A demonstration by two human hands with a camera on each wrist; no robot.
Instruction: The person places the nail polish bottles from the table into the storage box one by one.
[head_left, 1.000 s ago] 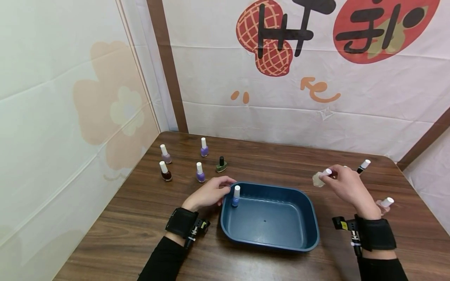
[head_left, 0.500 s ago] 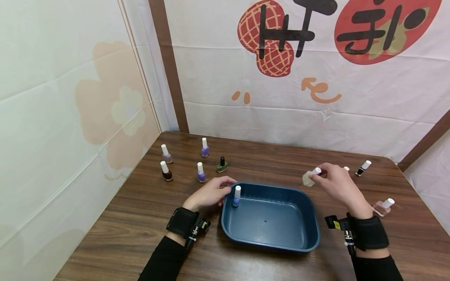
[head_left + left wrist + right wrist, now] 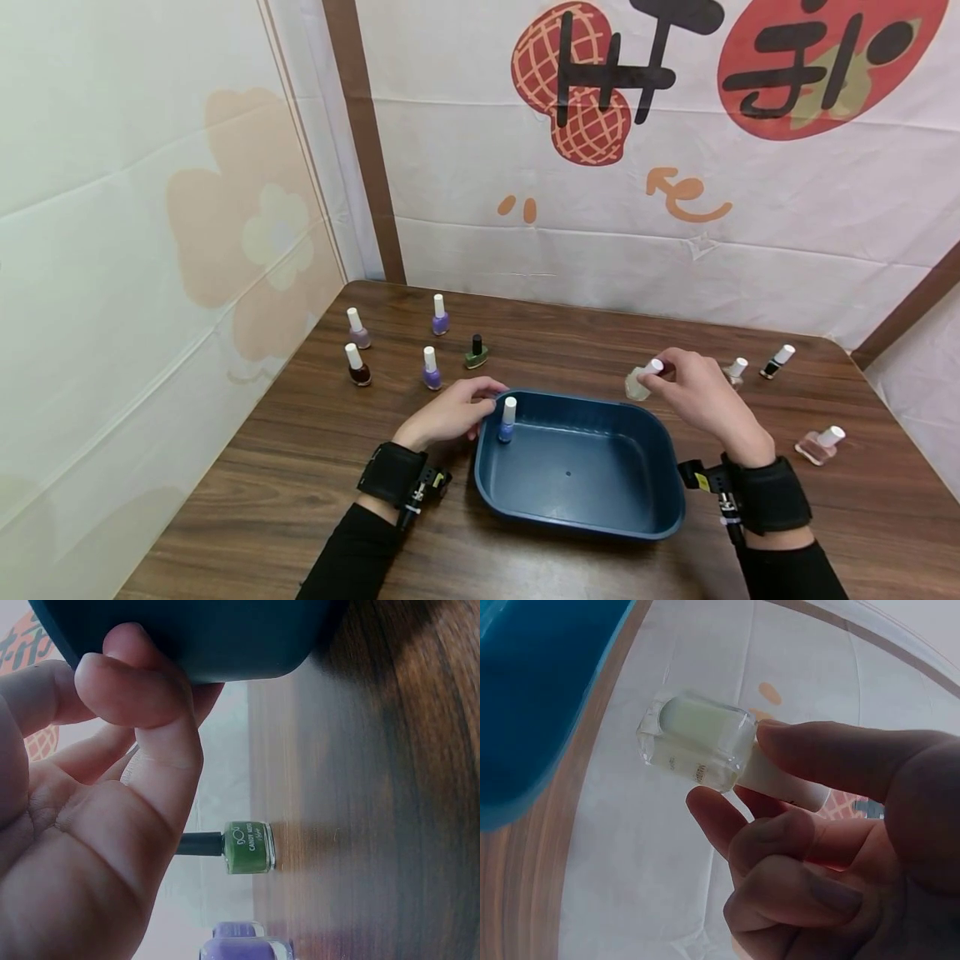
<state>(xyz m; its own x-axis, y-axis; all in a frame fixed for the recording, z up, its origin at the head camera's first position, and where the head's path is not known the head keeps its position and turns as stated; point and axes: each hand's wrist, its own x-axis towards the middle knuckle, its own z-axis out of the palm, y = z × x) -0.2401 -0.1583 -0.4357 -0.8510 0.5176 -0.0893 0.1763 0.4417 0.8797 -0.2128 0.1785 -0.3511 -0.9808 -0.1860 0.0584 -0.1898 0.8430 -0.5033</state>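
My right hand [image 3: 701, 392] pinches the white cap of a pale, nearly clear nail polish bottle [image 3: 637, 384] between thumb and fingers. In the right wrist view this nail polish bottle [image 3: 697, 742] is tilted, its glass end toward the tray. At the back left corner of the dark blue tray [image 3: 577, 531], my left hand [image 3: 450, 411] holds the rim, fingers bent against the outer wall, as the left wrist view also shows. Inside the tray, a blue nail polish bottle [image 3: 507, 425] with a white cap stands upright in that same corner.
Left of the tray stand a green bottle [image 3: 476, 356], two purple bottles [image 3: 431, 377] [image 3: 440, 322], a mauve bottle [image 3: 360, 335] and a dark brown bottle [image 3: 360, 374]. On the right lie a pink bottle [image 3: 816, 447] and a black bottle [image 3: 772, 367]; another bottle [image 3: 736, 375] is partly behind my right hand.
My right hand has carried the pale nail polish bottle leftward, closer to the tray's back right corner, uncovering bottles on the right. The left hand has kept its place on the tray.
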